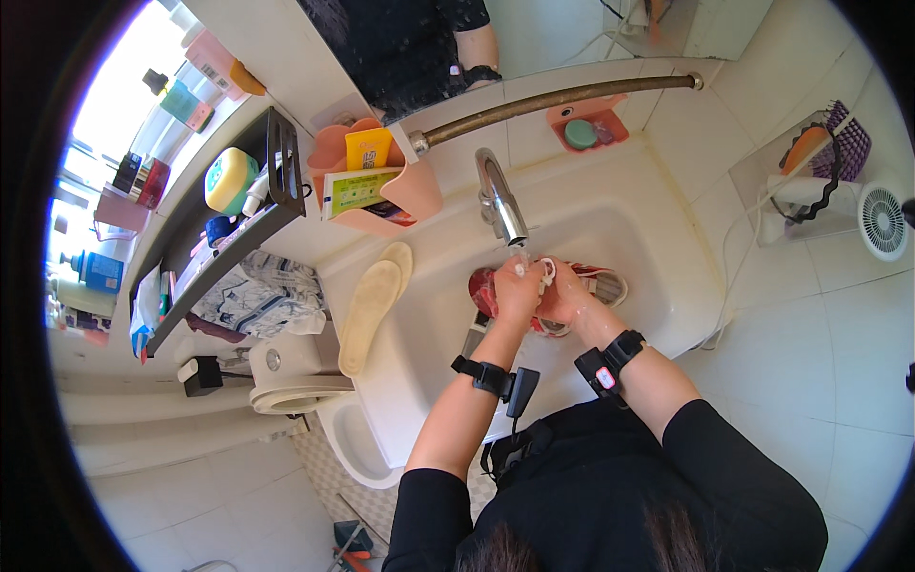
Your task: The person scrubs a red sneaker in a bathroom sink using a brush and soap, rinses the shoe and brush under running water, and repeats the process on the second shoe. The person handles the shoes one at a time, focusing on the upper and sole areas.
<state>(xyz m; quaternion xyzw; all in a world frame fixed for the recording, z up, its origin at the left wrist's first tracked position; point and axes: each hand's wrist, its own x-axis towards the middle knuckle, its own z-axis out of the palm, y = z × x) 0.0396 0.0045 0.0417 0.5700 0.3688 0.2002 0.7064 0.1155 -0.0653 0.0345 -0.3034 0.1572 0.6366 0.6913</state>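
Observation:
Beneath the chrome tap [500, 204], water runs onto my hands. My left hand [517, 289] is closed around a wet white cord, apparently a shoelace [548, 272]. From the other side, my right hand [565, 294] grips the same bundle, and the two hands touch. Under them in the white sink [643, 214] lie red-and-white shoes [607, 284], partly hidden by my hands and forearms. A red rounded shoe part [482, 289] shows left of my left hand. Two cream insoles [372, 314] rest overlapping on the sink's left rim.
A pink holder [422, 193] with packets hangs at the back left, beside a dark shelf [236, 250] of toiletries. A red soap dish [587, 129] with green soap sits behind the sink. On the right wall, a clear holder [779, 179] carries brushes and a white fan [883, 222].

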